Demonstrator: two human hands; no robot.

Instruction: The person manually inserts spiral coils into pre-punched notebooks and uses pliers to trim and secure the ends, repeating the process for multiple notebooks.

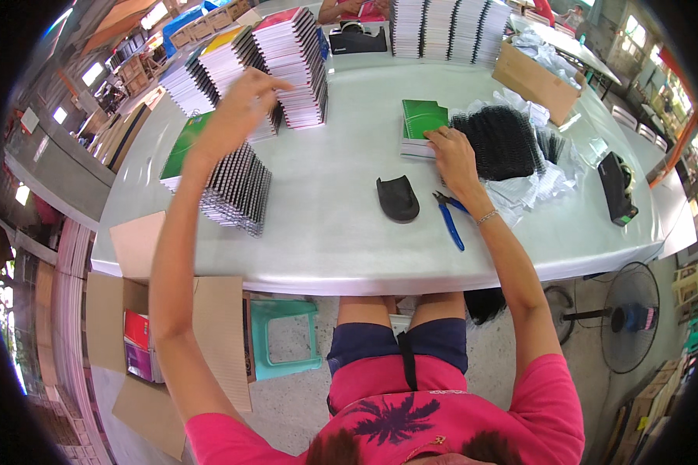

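Note:
My left hand (247, 108) is raised over the left side of the table, near the tall stacks of spiral notebooks. It looks slightly blurred and empty, its fingers partly spread. Below it stands a stack of green-covered notebooks (236, 186) with dark wire spines. My right hand (456, 161) has its fingers closed at the near right corner of a small green-covered pile (424, 118) with white pages. Just right of that hand lies a heap of black spiral binding coils (504, 141) on crumpled white wrapping. Blue-handled cutters (450, 222) and a dark curved pad (398, 198) lie nearer me.
Notebook stacks with red covers (291, 70) and yellow covers (229, 58) stand at the far left. More notebooks (450, 31) and a tape dispenser (358, 39) are at the back, near another person. Another dispenser (616, 188) sits right. An open carton (217, 333) and a fan (628, 318) flank me.

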